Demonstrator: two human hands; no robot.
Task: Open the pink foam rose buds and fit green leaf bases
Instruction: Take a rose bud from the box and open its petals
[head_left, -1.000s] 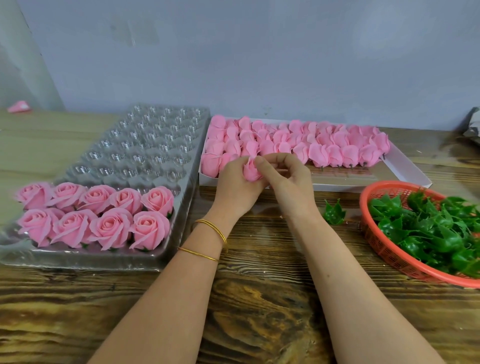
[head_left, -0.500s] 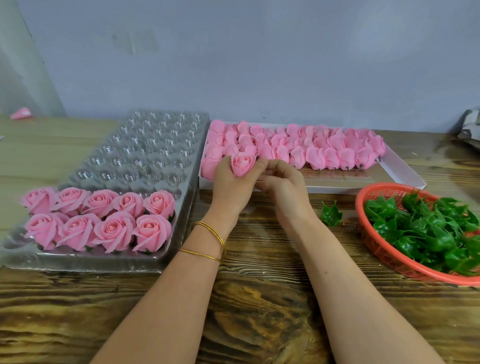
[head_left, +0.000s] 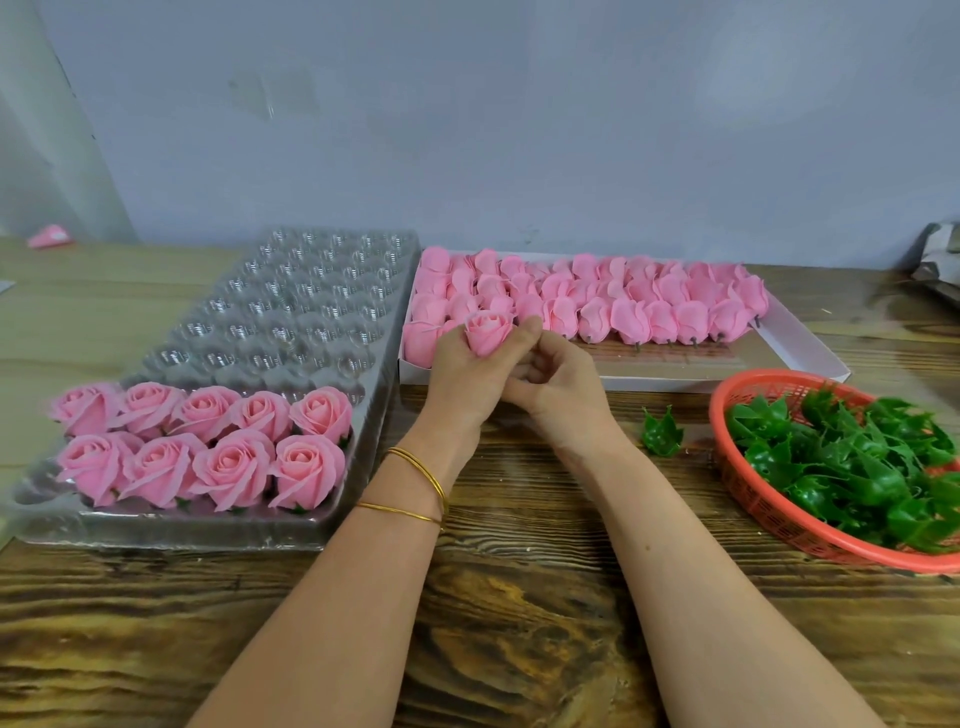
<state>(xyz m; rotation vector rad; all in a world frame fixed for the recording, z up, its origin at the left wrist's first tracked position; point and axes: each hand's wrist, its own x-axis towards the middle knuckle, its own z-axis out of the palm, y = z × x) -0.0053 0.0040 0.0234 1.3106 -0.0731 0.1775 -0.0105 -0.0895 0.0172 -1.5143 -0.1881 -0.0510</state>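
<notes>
My left hand (head_left: 462, 376) grips a pink foam rose bud (head_left: 487, 331) upright between thumb and fingers, in front of the white box. My right hand (head_left: 558, 387) sits close against the left, fingers curled, fingertips at the bud's base; what it holds, if anything, is hidden. Behind them a white box (head_left: 800, 358) holds several rows of closed pink buds (head_left: 628, 301). One green leaf base (head_left: 662, 434) lies loose on the table right of my right wrist. An orange basket (head_left: 769, 514) at the right holds several green leaf bases (head_left: 852, 467).
A clear plastic cavity tray (head_left: 291, 312) at the left carries several opened roses (head_left: 208, 447) in its two front rows. The wooden table (head_left: 519, 597) runs to a grey wall. A pink scrap (head_left: 49, 236) lies far left, crumpled wrapping (head_left: 940, 260) far right.
The bud has turned from lying sideways between both hands to standing upright in my left hand. My right hand has dropped from the bud's top to its base.
</notes>
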